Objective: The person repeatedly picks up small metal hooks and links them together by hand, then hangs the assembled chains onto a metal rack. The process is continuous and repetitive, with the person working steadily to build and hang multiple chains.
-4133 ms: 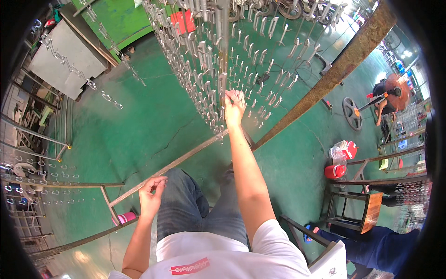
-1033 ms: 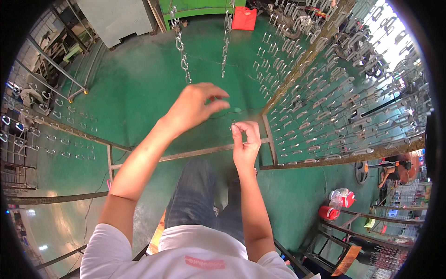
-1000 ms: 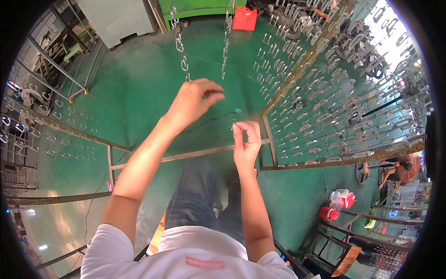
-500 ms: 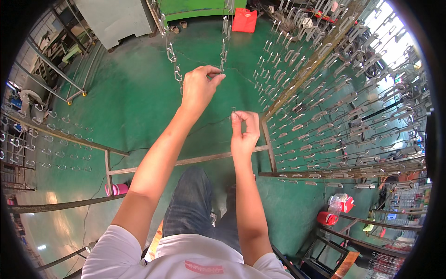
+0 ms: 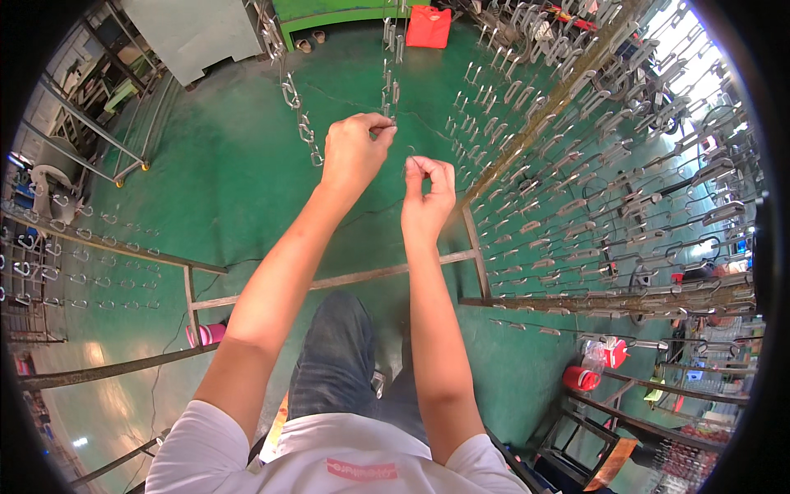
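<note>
My left hand (image 5: 352, 152) pinches thumb and forefinger together at the lower end of a hanging chain of small metal pieces (image 5: 390, 76). To its right and a little lower, my right hand (image 5: 429, 198) holds a thin wire hook (image 5: 411, 156) between thumb and fingers. The hook's curved tip stands up above the fingertips, apart from the chain. A second chain of metal links (image 5: 298, 111) hangs just left of my left hand, untouched. What my left fingertips grip is mostly hidden behind them.
Dense rows of metal clips (image 5: 568, 198) hang on wires along a rack at the right. More hooks (image 5: 90, 272) hang at the left. A metal frame bar (image 5: 362, 278) crosses before my knees. A red bag (image 5: 428, 27) and a green cabinet (image 5: 333, 16) stand at the back.
My right hand has risen with the wire hook, closer to my left hand. My left hand has barely moved. Both hanging chains appear slightly further left.
</note>
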